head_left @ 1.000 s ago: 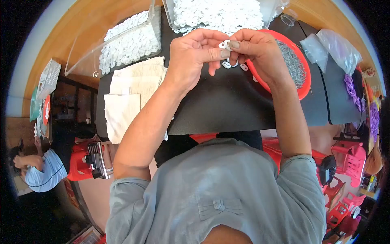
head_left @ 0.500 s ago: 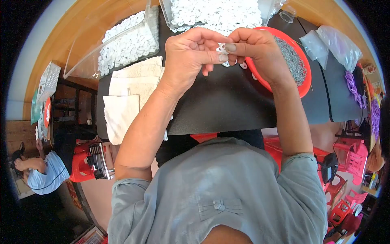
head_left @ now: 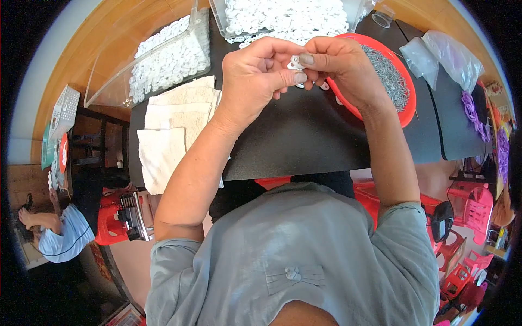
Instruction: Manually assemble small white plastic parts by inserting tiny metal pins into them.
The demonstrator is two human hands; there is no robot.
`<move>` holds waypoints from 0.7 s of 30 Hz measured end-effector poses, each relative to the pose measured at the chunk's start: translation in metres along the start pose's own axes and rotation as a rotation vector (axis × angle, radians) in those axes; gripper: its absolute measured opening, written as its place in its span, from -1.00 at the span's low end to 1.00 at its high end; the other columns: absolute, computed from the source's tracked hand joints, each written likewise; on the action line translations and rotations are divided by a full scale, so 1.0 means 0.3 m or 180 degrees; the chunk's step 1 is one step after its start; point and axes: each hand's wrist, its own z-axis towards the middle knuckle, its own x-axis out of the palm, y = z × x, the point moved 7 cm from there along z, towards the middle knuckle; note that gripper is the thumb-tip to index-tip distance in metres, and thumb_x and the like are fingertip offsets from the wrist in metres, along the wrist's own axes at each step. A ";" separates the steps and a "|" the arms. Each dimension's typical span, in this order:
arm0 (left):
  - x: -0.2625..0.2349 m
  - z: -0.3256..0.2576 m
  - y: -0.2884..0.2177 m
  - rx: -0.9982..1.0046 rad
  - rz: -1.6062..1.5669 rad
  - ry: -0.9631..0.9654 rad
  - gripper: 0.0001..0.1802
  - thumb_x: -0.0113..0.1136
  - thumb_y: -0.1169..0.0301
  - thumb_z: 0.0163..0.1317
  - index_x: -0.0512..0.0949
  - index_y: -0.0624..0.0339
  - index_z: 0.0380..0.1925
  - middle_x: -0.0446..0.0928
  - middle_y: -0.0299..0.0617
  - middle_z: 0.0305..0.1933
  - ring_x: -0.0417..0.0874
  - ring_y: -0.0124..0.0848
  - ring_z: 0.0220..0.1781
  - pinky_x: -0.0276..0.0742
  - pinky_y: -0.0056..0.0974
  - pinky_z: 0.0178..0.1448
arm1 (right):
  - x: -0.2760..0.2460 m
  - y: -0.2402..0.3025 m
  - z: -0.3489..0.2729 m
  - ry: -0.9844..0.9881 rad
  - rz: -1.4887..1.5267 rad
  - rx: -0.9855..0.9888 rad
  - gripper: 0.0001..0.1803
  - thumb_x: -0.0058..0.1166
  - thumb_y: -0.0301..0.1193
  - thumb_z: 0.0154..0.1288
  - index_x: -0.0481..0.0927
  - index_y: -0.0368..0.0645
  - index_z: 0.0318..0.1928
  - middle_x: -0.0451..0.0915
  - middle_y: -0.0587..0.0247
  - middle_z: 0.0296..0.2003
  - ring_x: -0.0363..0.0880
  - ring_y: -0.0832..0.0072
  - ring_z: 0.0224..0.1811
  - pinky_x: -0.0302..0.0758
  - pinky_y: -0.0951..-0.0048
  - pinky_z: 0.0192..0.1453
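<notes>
Meanwhile, both my hands had drifted a little further up and away from me than half a second before, though they stayed together over the black bench (head_left: 304, 141). My left hand (head_left: 255, 81) kept its grip pinched shut, thumb and forefinger closed on the small white plastic piece (head_left: 295, 63). My right hand (head_left: 340, 68) met it from the other side, its grip also clamped on that same piece, thumb nail turned up toward me. The piece sat between my two thumbs, held in the air just off the near rim of the red bowl (head_left: 405, 108) of small grey metal parts, a touch higher than it had been earlier. A few more white pieces showed under my right fingers; I could not tell whether I held them or they lay on the bench. Behind my hands the clear tub (head_left: 217, 16) of white pieces and the tilted clear tray (head_left: 109, 92) to my left had not moved, nor had the folded white cloths (head_left: 174, 125) beside my left forearm.
</notes>
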 end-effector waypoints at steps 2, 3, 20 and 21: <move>0.006 -0.004 -0.006 0.0105 -0.0044 0.0030 -0.71 0.33 0.66 0.03 0.60 0.33 -0.18 0.64 -0.21 -0.44 0.53 -0.64 -0.54 0.35 -0.57 -0.55 | 0.002 -0.005 0.001 0.0038 -0.0009 0.0110 -0.80 0.07 -0.33 0.34 0.58 -0.21 -0.33 0.56 0.36 -0.52 0.53 0.66 -0.49 0.31 0.70 -0.46; 0.005 -0.007 -0.015 0.0216 -0.0017 -0.0017 -0.71 0.33 0.66 0.04 0.60 0.32 -0.18 0.65 -0.21 -0.44 0.54 -0.65 -0.52 0.34 -0.57 -0.55 | 0.005 -0.004 0.001 0.0034 -0.0006 0.0109 -0.80 0.07 -0.33 0.34 0.58 -0.21 -0.33 0.56 0.36 -0.52 0.53 0.66 -0.49 0.31 0.70 -0.46; -0.010 -0.003 -0.001 0.0926 0.0850 -0.0257 -0.68 0.47 0.56 -0.13 0.60 0.26 -0.30 0.53 -0.33 -0.55 0.49 -0.65 -0.55 0.43 -0.51 -0.43 | 0.013 -0.013 0.003 0.0002 0.0393 0.0037 -0.79 0.13 -0.28 0.29 0.61 -0.16 -0.37 0.52 0.43 -0.57 0.50 0.63 -0.54 0.29 0.65 -0.45; -0.006 -0.007 -0.013 0.0989 0.0931 -0.0268 -0.68 0.47 0.55 -0.13 0.60 0.26 -0.31 0.53 -0.34 -0.55 0.48 -0.66 -0.55 0.42 -0.52 -0.43 | 0.013 -0.011 0.001 0.0000 0.0395 0.0033 -0.79 0.13 -0.28 0.29 0.61 -0.16 -0.37 0.52 0.43 -0.57 0.50 0.63 -0.54 0.29 0.65 -0.45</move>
